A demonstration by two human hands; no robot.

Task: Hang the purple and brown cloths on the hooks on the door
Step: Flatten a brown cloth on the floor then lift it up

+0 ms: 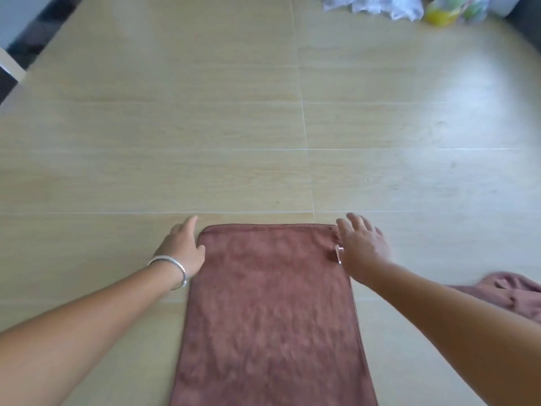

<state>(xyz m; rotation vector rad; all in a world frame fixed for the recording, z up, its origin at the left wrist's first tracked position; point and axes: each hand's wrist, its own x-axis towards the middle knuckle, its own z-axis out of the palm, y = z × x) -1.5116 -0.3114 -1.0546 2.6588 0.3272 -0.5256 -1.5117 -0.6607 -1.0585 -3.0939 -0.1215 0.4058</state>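
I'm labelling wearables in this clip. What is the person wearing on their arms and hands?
Both forearms are bare, with no sleeves in view. The left hand has a plain silver bangle round its wrist. The right hand shows no bracelet, watch or glove; motion blur hides whether its fingers carry any ring.

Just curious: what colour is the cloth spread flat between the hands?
Reddish brown, plain; the flat cloth shows clearly in the head view.
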